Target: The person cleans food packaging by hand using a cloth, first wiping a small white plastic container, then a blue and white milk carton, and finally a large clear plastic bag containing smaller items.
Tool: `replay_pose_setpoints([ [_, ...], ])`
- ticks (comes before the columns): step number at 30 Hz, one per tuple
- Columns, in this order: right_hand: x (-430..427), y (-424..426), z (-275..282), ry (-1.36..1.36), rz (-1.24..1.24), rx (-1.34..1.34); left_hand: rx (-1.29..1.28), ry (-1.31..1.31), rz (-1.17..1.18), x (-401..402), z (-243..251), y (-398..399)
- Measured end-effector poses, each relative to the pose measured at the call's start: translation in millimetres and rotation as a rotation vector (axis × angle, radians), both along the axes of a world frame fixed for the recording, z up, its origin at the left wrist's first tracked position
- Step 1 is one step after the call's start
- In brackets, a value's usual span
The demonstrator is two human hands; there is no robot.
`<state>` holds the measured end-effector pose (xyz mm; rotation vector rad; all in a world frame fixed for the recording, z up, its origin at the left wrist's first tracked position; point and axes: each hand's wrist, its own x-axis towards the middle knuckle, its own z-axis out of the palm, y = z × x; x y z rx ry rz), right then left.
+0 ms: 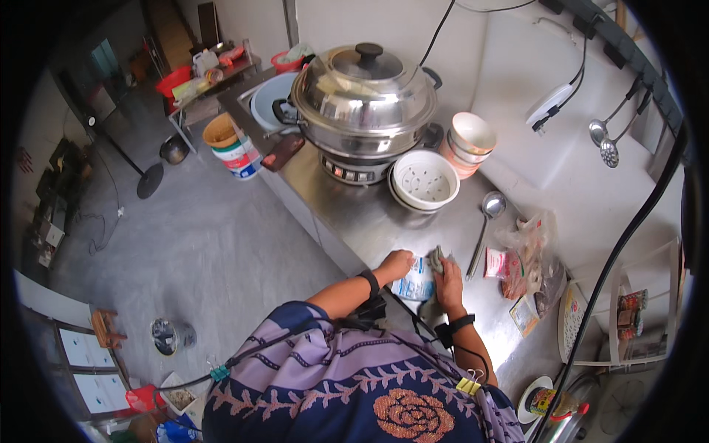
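Observation:
My left hand (396, 264) grips the upper left corner of a blue and white plastic packet (414, 281) at the front edge of the steel counter (360, 235). On the packet's other side, my right hand (450, 283) is closed around a grey-green cloth (437, 260), part of which hangs below the palm. A steel ladle (486, 221) lies to the right of my hands. Farther back stand a white strainer basket (425, 180) in a bowl and a stack of bowls (472, 141). A large lidded steel electric pot (365, 99) stands behind them.
Plastic bags (534, 255), a small red and white packet (496, 262) and a flat sachet (524, 317) lie at the right. A dark-handled item (283, 154) sits at the counter's left edge. A bucket (238, 158) stands on the floor. A black cable (615, 232) crosses the right side.

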<state>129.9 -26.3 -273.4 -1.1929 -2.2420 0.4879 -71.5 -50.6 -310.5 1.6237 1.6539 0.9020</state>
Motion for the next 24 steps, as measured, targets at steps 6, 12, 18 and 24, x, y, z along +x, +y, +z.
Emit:
replay_pose_setpoints([
  [6, 61.4, -25.9, -17.0, 0.172, -0.16, -0.084, 0.105, 0.156, -0.114, 18.5, 63.6, 21.6],
  [12, 93.3, -26.1, -43.4, 0.431, -0.336, -0.286, 0.425, 0.597, -0.476, 47.5, 158.6, 19.7],
  [18, 80.1, -25.8, -24.4, 0.354, -0.342, -0.247, 0.784, 0.864, -0.826, 44.2, 98.6, -0.4],
  [24, 79.0, -26.5, -25.0, 0.251, -0.322, -0.147, 0.616, 0.67, -0.845, 15.8, 33.3, -41.9],
])
